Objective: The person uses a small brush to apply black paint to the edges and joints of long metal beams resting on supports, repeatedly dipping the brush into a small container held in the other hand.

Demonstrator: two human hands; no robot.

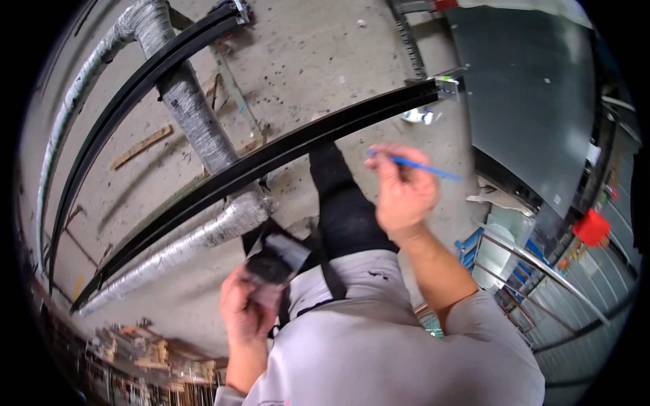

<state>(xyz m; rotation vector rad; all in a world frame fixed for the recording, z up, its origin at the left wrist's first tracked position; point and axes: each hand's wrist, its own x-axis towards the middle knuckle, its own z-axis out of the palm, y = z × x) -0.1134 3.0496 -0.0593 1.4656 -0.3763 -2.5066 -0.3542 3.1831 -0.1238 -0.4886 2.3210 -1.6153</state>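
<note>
My right hand (407, 197) is raised over the floor to the right of my legs, its fingers closed in a pinch on a thin blue stick (426, 168). The stick points off to the right; its kind is unclear. Lower down, in front of my waist, my left hand (247, 304) is closed around a small container (271, 265) that looks like clear plastic with something black in it, smeared by motion. Beyond both hands a long black metal beam (291, 150) crosses from lower left to upper right, apart from them.
A silver-wrapped support (196, 115) carries the near beam and a second black beam (128, 88) farther left. A large dark panel (528, 101) stands at right, near a metal-railed cart (535, 254) and red container (591, 228). A white bottle (416, 116) lies by the beam's end. Stacked wood (152, 352) is lower left.
</note>
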